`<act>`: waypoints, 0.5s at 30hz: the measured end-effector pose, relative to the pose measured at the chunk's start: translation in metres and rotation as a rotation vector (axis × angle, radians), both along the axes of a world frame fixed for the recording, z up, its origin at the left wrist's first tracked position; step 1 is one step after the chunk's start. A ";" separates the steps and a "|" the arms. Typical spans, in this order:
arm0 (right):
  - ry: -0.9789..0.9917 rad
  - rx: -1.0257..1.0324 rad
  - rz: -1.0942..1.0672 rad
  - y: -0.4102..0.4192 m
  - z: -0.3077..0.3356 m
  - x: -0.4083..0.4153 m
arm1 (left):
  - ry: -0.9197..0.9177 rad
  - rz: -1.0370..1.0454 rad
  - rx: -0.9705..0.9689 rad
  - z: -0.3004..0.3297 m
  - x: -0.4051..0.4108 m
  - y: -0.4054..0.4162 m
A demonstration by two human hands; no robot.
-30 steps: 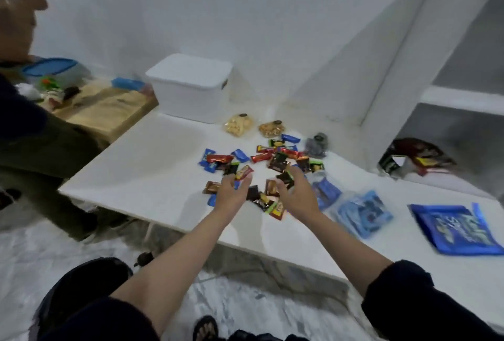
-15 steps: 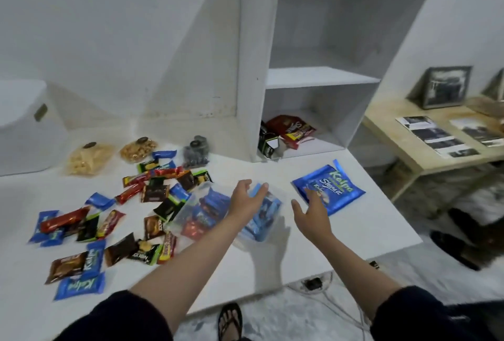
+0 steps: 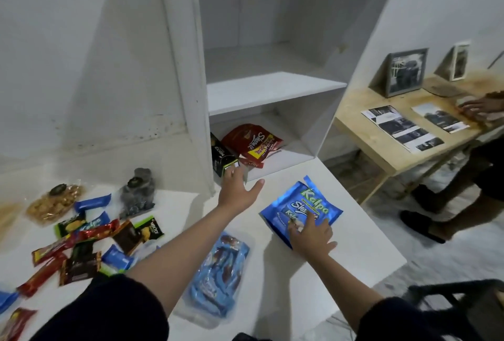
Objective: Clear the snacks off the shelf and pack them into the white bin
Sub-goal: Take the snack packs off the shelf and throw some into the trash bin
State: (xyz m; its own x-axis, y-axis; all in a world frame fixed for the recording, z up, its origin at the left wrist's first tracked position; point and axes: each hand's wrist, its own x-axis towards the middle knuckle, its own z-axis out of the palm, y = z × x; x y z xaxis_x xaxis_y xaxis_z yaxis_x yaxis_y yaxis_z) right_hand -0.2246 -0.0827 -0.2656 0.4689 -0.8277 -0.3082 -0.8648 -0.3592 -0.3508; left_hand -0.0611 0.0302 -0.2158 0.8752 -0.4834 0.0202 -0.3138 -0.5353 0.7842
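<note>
A white shelf unit (image 3: 272,89) stands at the back; its lower compartment holds a red snack bag (image 3: 253,144) and a black box (image 3: 222,159). My left hand (image 3: 238,190) reaches toward that compartment, fingers spread, just in front of the black box. My right hand (image 3: 311,237) rests flat on a blue Kalpa bag (image 3: 302,208) lying on the white table (image 3: 341,253). A clear pack of blue snacks (image 3: 218,275) lies between my arms. Several small wrapped snacks (image 3: 90,242) are scattered at the left. The white bin is out of view.
Two clear bags of nuts (image 3: 54,201) and a bag of dark sweets (image 3: 137,196) lie at the table's back left. A wooden table (image 3: 395,147) with photos and frames stands to the right, where another person's hand (image 3: 474,108) and legs show.
The view has swung right, from the bin and scattered snacks to the shelf. My left hand left the clear pack and reached to the shelf; my right hand came down on the blue bag.
</note>
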 end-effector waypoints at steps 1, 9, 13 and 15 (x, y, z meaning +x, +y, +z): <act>0.043 0.028 0.016 -0.006 -0.006 0.002 | -0.015 -0.016 0.081 -0.001 0.008 -0.008; 0.261 -0.047 0.349 -0.061 -0.043 0.014 | -0.016 0.034 0.557 -0.021 0.058 -0.044; 0.216 -0.049 0.604 -0.105 -0.047 0.013 | -0.010 0.270 0.493 -0.037 0.056 -0.054; 0.199 -0.009 0.756 -0.128 -0.046 0.015 | 0.018 0.405 0.433 -0.039 0.055 -0.061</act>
